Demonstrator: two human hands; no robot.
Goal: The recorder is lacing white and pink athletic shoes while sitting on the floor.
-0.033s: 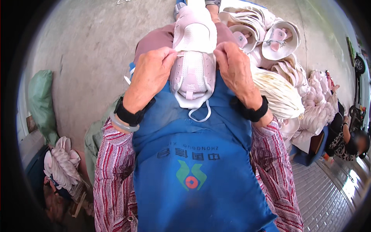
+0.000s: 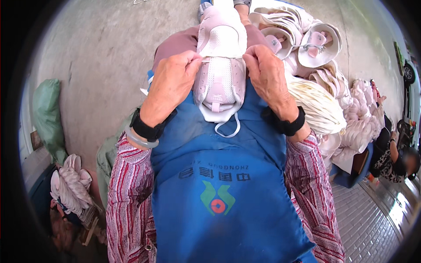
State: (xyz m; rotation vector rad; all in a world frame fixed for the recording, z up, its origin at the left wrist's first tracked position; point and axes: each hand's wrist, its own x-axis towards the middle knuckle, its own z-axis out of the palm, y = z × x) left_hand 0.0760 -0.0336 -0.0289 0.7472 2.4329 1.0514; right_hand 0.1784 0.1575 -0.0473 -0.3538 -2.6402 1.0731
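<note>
A pale pink and white shoe upper [image 2: 221, 41] lies lengthwise over my lap, its white mesh tongue [image 2: 219, 70] and eyelet rows facing up. At its left edge my left hand [image 2: 175, 74] pinches a thin white shoelace, a short bit of which shows by the fingertips. My right hand [image 2: 266, 72] is closed in a pinch at the opposite edge, level with the left; the lace in it is mostly hidden by the fingers. A loose loop of white lace [image 2: 228, 135] hangs from the near end onto my blue apron [image 2: 219, 162].
Stacked shoe uppers [image 2: 320, 44] and a bundle of cream laces [image 2: 318, 105] lie at my right, with more pink uppers [image 2: 362, 114] beyond. A person [image 2: 392, 162] sits far right. At left are a green sack [image 2: 47, 118] and another pile of uppers [image 2: 72, 186].
</note>
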